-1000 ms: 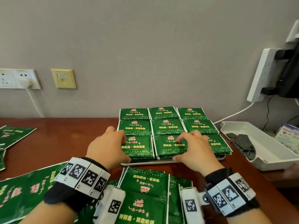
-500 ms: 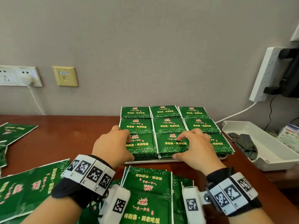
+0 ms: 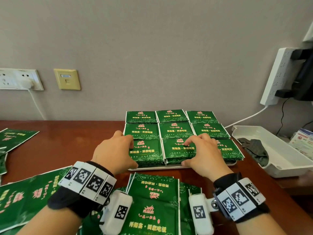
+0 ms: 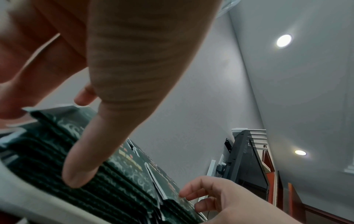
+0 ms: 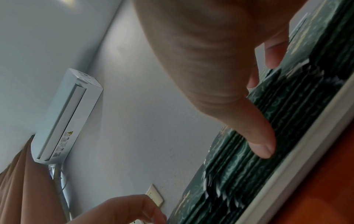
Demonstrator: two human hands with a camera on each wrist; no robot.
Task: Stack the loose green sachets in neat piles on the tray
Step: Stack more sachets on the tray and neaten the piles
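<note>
Nine piles of green sachets [image 3: 176,129] are laid three by three on the white tray [image 3: 152,168], which sits at the back of the tabletop [image 3: 67,138] toward its right side. The front-left pile [image 3: 145,152] is grasped by the left hand [image 3: 114,152]: thumb at the near edge, fingers curled over the far-left corner. The front-middle pile [image 3: 179,151] is grasped by the right hand [image 3: 203,155] the same way, thumb [image 5: 260,145] pressed on the stacked edges. In the wrist views the edges look slightly staggered, so squaring-up is judged to be in hand.

Much is judged still to be done: larger green packets [image 3: 154,206] lie loose at the near edge of the tabletop, more [image 3: 15,139] at the left edge. Whether these count as the task's sachets cannot be told. A white bin [image 3: 279,150] stands right of the tray.
</note>
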